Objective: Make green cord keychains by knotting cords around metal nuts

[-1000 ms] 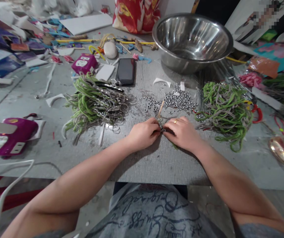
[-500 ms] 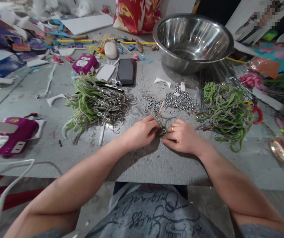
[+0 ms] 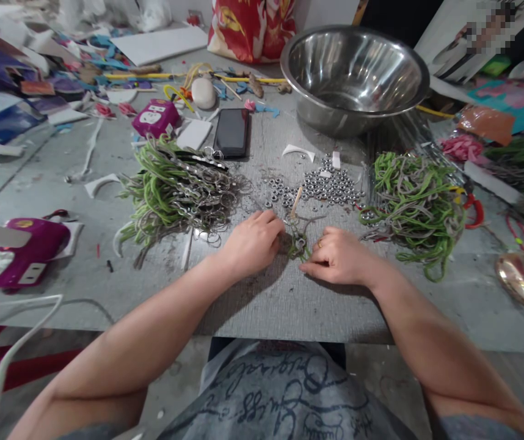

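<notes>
Two bare hands, left (image 3: 253,243) and right (image 3: 336,256), sit slightly apart on a grey table (image 3: 262,305) — a small green-and-grey knotted cord piece (image 3: 297,244) lies between their curled fingers; any grip is unclear.

From my feed: grey table (image 3: 262,311), streaky surface, dark specks, a seam running across its left side. Below its near edge I see pale, speckled floor (image 3: 170,385) and red furniture (image 3: 24,360), type unclear, at lower left. Pale wall (image 3: 326,12) behind, dark area beside it; I read the light as soft, cool, glinting faintly off the tabletop.
</notes>
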A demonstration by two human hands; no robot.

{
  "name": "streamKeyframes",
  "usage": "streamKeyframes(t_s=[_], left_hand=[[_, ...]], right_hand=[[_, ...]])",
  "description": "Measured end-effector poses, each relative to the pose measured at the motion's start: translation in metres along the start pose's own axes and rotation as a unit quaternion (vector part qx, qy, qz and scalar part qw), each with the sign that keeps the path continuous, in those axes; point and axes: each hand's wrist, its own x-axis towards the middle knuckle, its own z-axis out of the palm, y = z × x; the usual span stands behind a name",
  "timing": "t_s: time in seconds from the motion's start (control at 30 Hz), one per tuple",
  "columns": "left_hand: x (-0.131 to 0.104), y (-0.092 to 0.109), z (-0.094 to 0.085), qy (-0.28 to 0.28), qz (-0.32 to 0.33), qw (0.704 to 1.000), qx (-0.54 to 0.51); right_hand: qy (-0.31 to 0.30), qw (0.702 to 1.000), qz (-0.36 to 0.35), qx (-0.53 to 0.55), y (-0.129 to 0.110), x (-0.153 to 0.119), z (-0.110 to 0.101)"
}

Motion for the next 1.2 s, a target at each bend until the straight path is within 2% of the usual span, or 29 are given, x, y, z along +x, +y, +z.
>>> streamKeyframes(t_s=[0.07,0.2,0.3,0.53,0.7,0.77,0.8,0.9,0.97,1.03,1.1,1.2], left_hand=[[-0.002,0.003,-0.003,-0.001,0.022,1.0,-0.005],[-0.006,0.008,-0.005,-0.083,0.045,0.996,0.002],[-0.006,0.006,-0.002,-0.102,0.037,0.994,0.014],[0.0,0.005,0.005,-0.049,-0.006,0.997,0.063],[0.001,0.006,0.009,0.01,-0.048,0.995,0.091],[-0.001,0.008,0.011,0.044,-0.04,0.997,0.058],[-0.002,0.01,0.012,0.064,-0.031,0.997,0.032],[-0.008,0.02,0.017,0.135,0.003,0.989,-0.051],[-0.011,0.026,0.022,0.137,0.026,0.988,-0.065],[-0.012,0.03,0.028,0.105,0.02,0.992,-0.06],[-0.011,0.033,0.034,0.073,0.001,0.997,-0.041],[-0.009,0.035,0.039,0.033,-0.035,0.999,-0.004]], right_hand=[[-0.012,1.0,0.012,0.008,0.0,0.001,-0.002],[-0.061,0.997,0.037,0.032,-0.003,0.002,-0.007],[-0.112,0.991,0.049,0.051,-0.005,0.001,-0.011],[-0.216,0.968,0.067,0.104,-0.016,-0.002,-0.018],[-0.24,0.961,0.065,0.121,-0.019,-0.002,-0.018],[-0.209,0.966,0.06,0.141,-0.015,-0.003,-0.015],[-0.174,0.971,0.053,0.153,-0.012,-0.003,-0.014],[0.001,0.986,0.03,0.167,-0.002,-0.004,-0.01],[0.126,0.982,0.033,0.138,0.003,-0.003,-0.007],[0.198,0.976,0.049,0.076,0.006,-0.002,-0.005],[0.2,0.978,0.065,0.009,0.006,0.0,-0.003],[0.142,0.986,0.079,-0.046,0.002,0.004,0.0]])
